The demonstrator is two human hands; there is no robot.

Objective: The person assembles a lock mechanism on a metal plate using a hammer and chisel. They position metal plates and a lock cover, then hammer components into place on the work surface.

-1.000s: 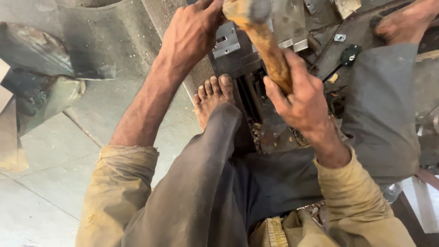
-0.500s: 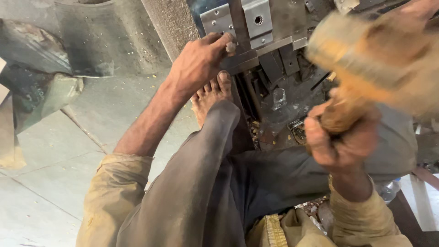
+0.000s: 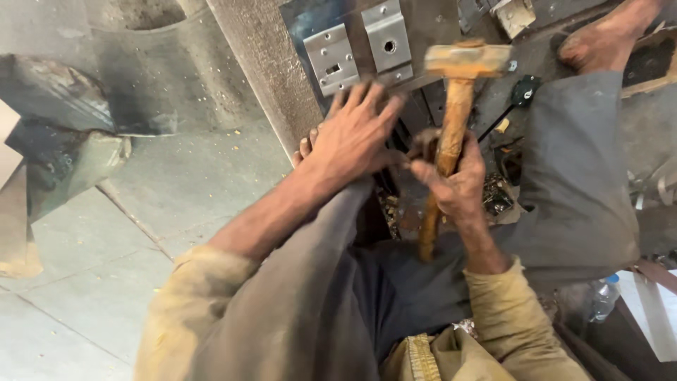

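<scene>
My right hand (image 3: pixel 455 182) grips the wooden handle of a hammer (image 3: pixel 462 85), whose worn head points up and away from me. My left hand (image 3: pixel 352 134) lies with fingers spread just below two silver metal plates (image 3: pixel 360 48) that rest on a dark steel bar. The thumb of my left hand almost meets my right hand; a small dark piece seems to sit between them, too unclear to name. My bare left foot (image 3: pixel 305 147) peeks out beside my left wrist, and my bare right foot (image 3: pixel 606 39) rests at the upper right.
A dark steel frame (image 3: pixel 268 77) runs diagonally under the plates. Small metal parts and scrap (image 3: pixel 497 194) lie between my legs. Bent sheet metal (image 3: pixel 63 141) sits on the tiled floor at left. A plastic bottle (image 3: pixel 605 296) lies at the lower right.
The hammer swung up blurred half a second ago and now stands upright and still. My left hand slid down from the plates and opened flat, close to my right hand.
</scene>
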